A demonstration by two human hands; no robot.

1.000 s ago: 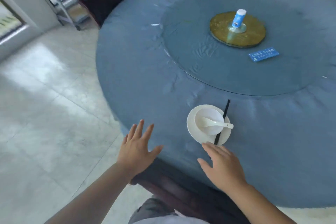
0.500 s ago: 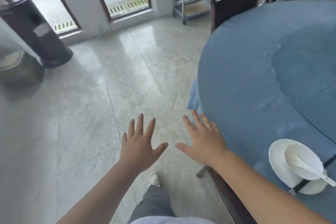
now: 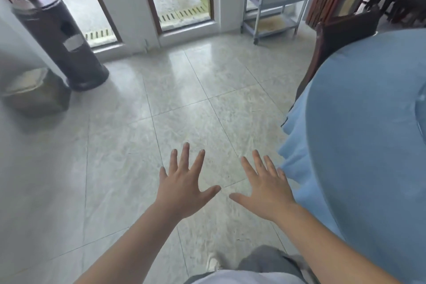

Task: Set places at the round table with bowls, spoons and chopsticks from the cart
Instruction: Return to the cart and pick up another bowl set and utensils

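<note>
A dark heater [image 3: 62,39] and a grey cart [image 3: 274,0] edge open tiled floor [image 3: 175,104]; left hand [image 3: 182,189] and right hand [image 3: 267,189], fingers spread and empty, hover beside the blue worktop [image 3: 368,145].

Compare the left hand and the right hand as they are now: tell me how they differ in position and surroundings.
The left hand hangs over bare floor tiles, while the right hand sits beside the draped blue tablecloth, its outer fingers close to the cloth's edge. The left hand's fingers point nearly straight ahead; the right hand's fingers slant away to the left. Both are open, palms down, fingers spread, and hold nothing.
</note>
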